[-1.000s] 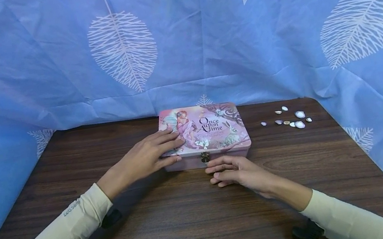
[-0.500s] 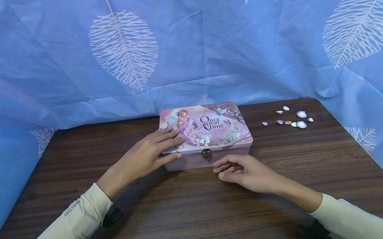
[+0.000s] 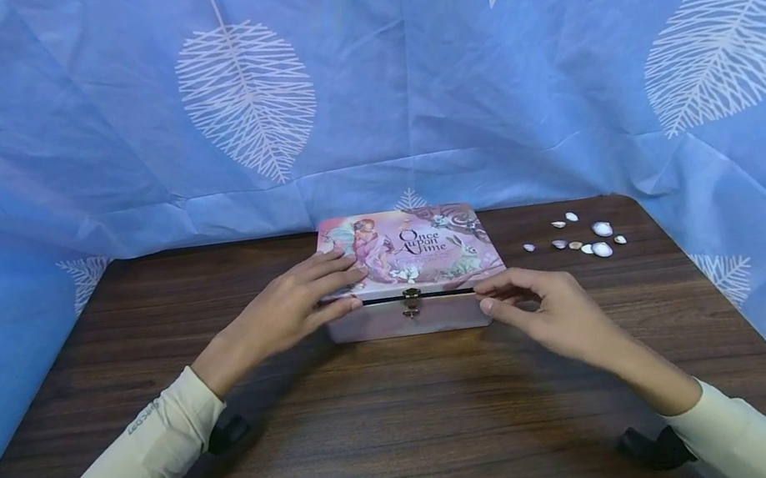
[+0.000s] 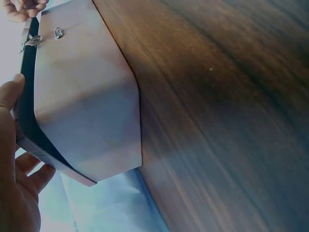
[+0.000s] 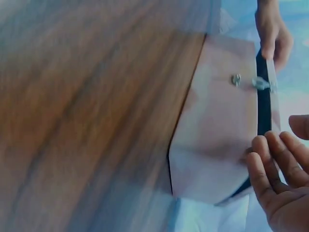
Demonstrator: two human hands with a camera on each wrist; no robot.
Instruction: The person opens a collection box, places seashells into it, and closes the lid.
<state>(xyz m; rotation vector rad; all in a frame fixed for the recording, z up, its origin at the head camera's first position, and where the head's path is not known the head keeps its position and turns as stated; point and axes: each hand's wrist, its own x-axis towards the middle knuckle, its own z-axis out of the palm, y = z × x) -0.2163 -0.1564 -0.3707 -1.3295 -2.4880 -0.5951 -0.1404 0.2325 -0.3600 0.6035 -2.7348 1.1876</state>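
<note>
A pink "Once Upon a Time" box rests on the table, its lid lifted slightly. A dark gap runs along the front beneath the lid. The metal latch on the lid is undone from the small catch on the box's front. My left hand holds the lid's left side, the thumb at its front edge and fingertips by the side rim in the left wrist view. At the front right corner my right hand has its fingers curled at the lid's edge. The inside is hidden.
Several small seashells lie on the dark wooden table, right of the box. A blue leaf-patterned cloth hangs behind the table and along both sides.
My right hand has moved right from the front latch to the lid's front right corner. The latch has come undone and the lid has risen a little. My left hand stays on the lid.
</note>
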